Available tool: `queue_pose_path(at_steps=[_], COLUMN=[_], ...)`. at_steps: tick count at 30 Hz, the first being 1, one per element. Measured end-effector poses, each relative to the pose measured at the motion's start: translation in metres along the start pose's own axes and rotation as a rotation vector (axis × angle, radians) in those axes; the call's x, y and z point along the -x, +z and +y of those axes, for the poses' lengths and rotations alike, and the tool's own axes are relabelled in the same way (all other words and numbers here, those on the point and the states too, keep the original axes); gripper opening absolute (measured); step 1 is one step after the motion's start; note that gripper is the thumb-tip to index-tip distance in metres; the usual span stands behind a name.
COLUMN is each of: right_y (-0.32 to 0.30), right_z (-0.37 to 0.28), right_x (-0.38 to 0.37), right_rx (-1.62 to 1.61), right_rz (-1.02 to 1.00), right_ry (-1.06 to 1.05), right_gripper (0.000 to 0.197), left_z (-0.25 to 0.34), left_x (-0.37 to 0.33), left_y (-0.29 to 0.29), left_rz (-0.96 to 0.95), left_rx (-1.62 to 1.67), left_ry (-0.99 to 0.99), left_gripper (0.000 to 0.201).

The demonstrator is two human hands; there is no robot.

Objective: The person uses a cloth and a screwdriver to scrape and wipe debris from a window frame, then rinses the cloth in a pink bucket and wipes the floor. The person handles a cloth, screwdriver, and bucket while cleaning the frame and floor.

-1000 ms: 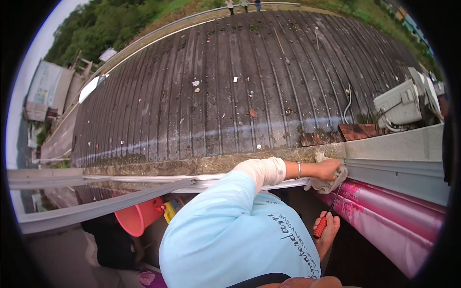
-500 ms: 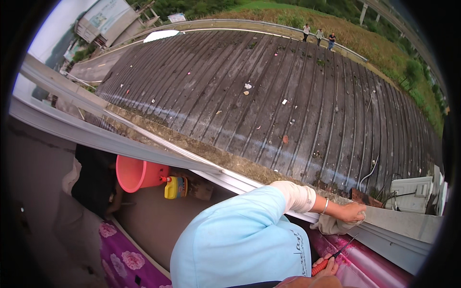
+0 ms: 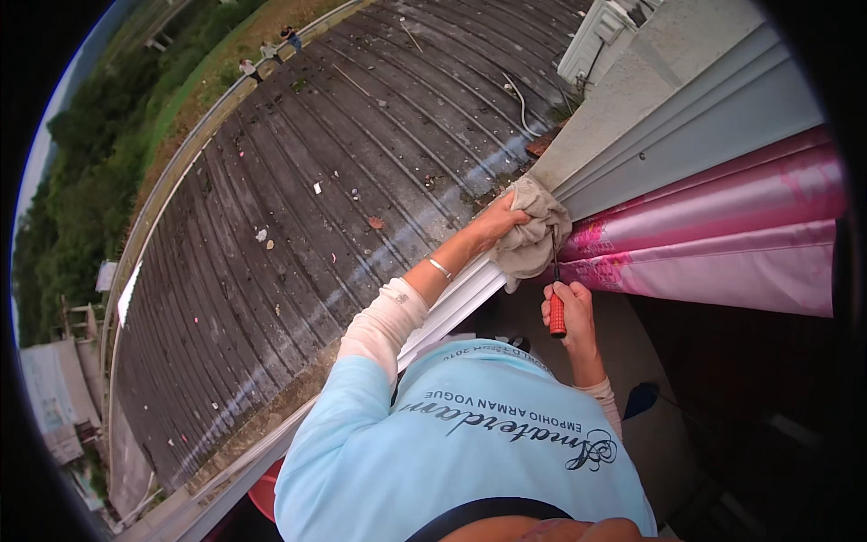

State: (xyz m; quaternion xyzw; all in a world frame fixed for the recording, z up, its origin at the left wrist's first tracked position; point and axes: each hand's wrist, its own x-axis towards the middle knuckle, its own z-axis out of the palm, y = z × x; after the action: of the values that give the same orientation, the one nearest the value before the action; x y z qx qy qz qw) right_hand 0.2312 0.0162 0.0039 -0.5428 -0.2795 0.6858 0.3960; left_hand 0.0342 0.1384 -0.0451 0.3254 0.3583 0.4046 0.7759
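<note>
My left hand (image 3: 499, 220), a bracelet at its wrist, is closed on a grey-beige rag (image 3: 528, 246). The rag is bunched over the window frame (image 3: 452, 316), where the ledge meets the frame's grey side. Just below it, my right hand (image 3: 580, 312) grips a screwdriver (image 3: 557, 318) by its red handle. The thin dark shaft points up, and its tip end lies at the rag; whether it presses into the cloth I cannot tell.
A pink satin curtain (image 3: 713, 226) hangs right of my hands. Outside the window lies a dark corrugated roof (image 3: 298, 235) with scattered litter. A white outdoor unit (image 3: 596, 41) stands beyond the concrete ledge (image 3: 650, 77). Several people (image 3: 269, 54) are far off. A red bucket (image 3: 264, 492) shows lower left.
The view has swung to the right. My right hand has brought the screwdriver up, so its shaft now meets the rag. My left hand still holds the rag at the frame.
</note>
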Motion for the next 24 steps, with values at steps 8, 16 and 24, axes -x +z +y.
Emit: queue_pose_path(at_steps=[8,16,24], right_y=[0.006,0.002,0.041], right_z=[-0.002,-0.002,-0.016], right_x=[0.013,0.012,-0.014], right_rx=[-0.185,-0.298,-0.656], right_rz=[0.061,0.098,0.146], right_ry=[0.065,0.151,0.264], right_gripper=[0.018,0.015,0.016], left_z=[-0.024,0.007,0.045], left_x=[0.029,0.052,0.095], left_y=[-0.020,-0.009,0.047], left_rz=[-0.077,-0.047,0.135], left_rx=[-0.652,-1.257,-1.162], left_ry=[0.050,0.122,0.088], left_gripper=[0.051,0.037,0.045])
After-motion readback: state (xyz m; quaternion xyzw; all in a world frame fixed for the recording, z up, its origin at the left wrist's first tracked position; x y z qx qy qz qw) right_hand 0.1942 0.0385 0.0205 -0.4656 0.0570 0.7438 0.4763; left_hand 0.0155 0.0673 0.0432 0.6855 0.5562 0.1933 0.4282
